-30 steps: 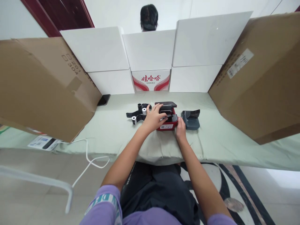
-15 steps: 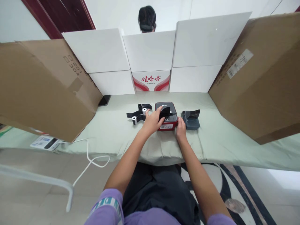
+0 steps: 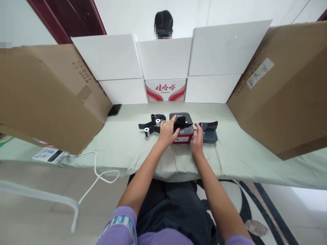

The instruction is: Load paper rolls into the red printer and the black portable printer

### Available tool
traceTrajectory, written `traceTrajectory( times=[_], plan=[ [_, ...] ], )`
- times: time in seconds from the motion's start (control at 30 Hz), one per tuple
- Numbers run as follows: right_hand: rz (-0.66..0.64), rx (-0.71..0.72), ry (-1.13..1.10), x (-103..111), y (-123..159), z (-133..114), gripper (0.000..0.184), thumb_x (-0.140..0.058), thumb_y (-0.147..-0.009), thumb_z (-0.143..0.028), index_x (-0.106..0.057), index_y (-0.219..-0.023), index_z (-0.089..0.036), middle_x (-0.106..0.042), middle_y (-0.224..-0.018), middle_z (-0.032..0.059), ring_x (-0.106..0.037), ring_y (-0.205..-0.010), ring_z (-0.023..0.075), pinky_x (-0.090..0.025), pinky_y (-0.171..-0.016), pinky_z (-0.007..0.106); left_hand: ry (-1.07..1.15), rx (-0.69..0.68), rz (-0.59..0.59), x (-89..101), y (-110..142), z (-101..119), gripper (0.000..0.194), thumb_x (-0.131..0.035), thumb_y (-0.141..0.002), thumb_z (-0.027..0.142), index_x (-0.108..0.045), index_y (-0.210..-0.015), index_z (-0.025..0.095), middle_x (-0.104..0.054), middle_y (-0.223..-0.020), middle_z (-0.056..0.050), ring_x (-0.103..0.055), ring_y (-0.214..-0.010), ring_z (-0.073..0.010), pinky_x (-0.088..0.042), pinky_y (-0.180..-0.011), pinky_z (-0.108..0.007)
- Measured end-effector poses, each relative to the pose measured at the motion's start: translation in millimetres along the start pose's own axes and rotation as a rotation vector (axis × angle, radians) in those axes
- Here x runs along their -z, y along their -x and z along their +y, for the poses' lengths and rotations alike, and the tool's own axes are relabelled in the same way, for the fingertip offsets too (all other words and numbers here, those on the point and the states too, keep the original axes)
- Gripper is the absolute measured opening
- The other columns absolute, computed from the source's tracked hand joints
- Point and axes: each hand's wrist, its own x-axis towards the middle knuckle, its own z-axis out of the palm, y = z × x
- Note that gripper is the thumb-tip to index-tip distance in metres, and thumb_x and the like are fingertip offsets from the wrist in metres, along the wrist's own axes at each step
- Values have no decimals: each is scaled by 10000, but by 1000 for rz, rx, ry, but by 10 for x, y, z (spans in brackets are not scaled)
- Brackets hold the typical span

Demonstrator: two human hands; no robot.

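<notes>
A small red-and-black printer (image 3: pixel 182 139) stands on the cloth, and a glossy black strip (image 3: pixel 181 121) sticks up from the slot across its top. My left hand (image 3: pixel 167 132) reaches over the printer's left side, with index finger and thumb on either side of the strip. Just off the printer's right side is my right hand (image 3: pixel 197 140), its fingers bent and slightly apart, holding nothing I can see. Farther right sits a dark grey printer (image 3: pixel 210 136) with a black strip (image 3: pixel 208 125) on top. Left of my left hand lie small rolls (image 3: pixel 146 132) with black strips (image 3: pixel 145 125).
Large cardboard boxes flank the table, one on the left (image 3: pixel 51 92) and one on the right (image 3: pixel 286 92). White boxes (image 3: pixel 166 58) form a wall behind. A phone (image 3: pixel 114 110) lies at back left; a white cable (image 3: pixel 95 166) hangs over the front edge.
My right hand has come away from the red-and-black printer's right front corner, its fingers rising a little. My left hand stays at the strip. The view has tilted slightly.
</notes>
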Motion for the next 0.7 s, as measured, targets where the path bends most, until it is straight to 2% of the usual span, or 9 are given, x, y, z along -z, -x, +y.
traceTrajectory(
  times=[0.13, 0.2, 0.3, 0.4, 0.5, 0.6, 0.7],
  plan=[
    [-103, 185, 106, 26, 18, -61, 581, -331, -1013, -482, -401, -1551, -274, -424, -1615, 126, -441, -1453, 287, -355, -1185, 526, 6, -25, 29, -66, 29, -29, 695, -492, -963, 295, -263, -1610, 186, -535, -1523, -165, -443, -1452, -269, -257, -1209, -470],
    [-130, 211, 139, 27, 20, -70, 596, -328, -1012, -485, -369, -1571, -284, -378, -1649, 115, -357, -1521, 290, -318, -1211, 551, -31, -29, 29, -72, 12, -31, 744, -518, -944, 294, -239, -1624, 174, -459, -1584, -174, -342, -1520, -291, -243, -1218, -477],
    [-111, 184, 123, 22, 18, -61, 609, -319, -1012, -493, -351, -1583, -283, -384, -1642, 122, -395, -1492, 290, -351, -1192, 547, -88, -25, 11, -51, -13, -32, 787, -565, -924, 314, -243, -1630, 179, -401, -1620, -174, -271, -1551, -317, -216, -1229, -495],
    [-75, 157, 101, 27, 20, -44, 621, -331, -1005, -496, -350, -1587, -280, -417, -1614, 130, -481, -1402, 290, -391, -1160, 528, -126, -23, -3, -27, -7, -32, 781, -583, -928, 352, -268, -1625, 196, -449, -1584, -163, -332, -1507, -317, -255, -1203, -486],
    [-76, 151, 118, 43, 32, -33, 632, -337, -995, -489, -350, -1589, -275, -432, -1600, 134, -535, -1305, 285, -409, -1135, 519, -142, 7, -18, -27, 22, -23, 681, -532, -973, 397, -334, -1600, 219, -563, -1468, -142, -462, -1390, -299, -315, -1150, -479],
    [-86, 168, 149, 48, 54, -32, 630, -349, -990, -479, -368, -1581, -262, -459, -1580, 128, -513, -1284, 287, -394, -1136, 523, -117, 51, -21, -39, 48, -4, 606, -476, -1009, 410, -368, -1582, 242, -619, -1390, -116, -527, -1313, -274, -338, -1117, -476],
    [-98, 194, 166, 38, 73, -42, 620, -357, -990, -472, -390, -1568, -250, -491, -1545, 124, -454, -1332, 295, -369, -1150, 529, -85, 66, -10, -47, 56, 17, 648, -484, -1009, 425, -312, -1608, 244, -627, -1383, -113, -536, -1308, -269, -349, -1103, -474]
  ],
)
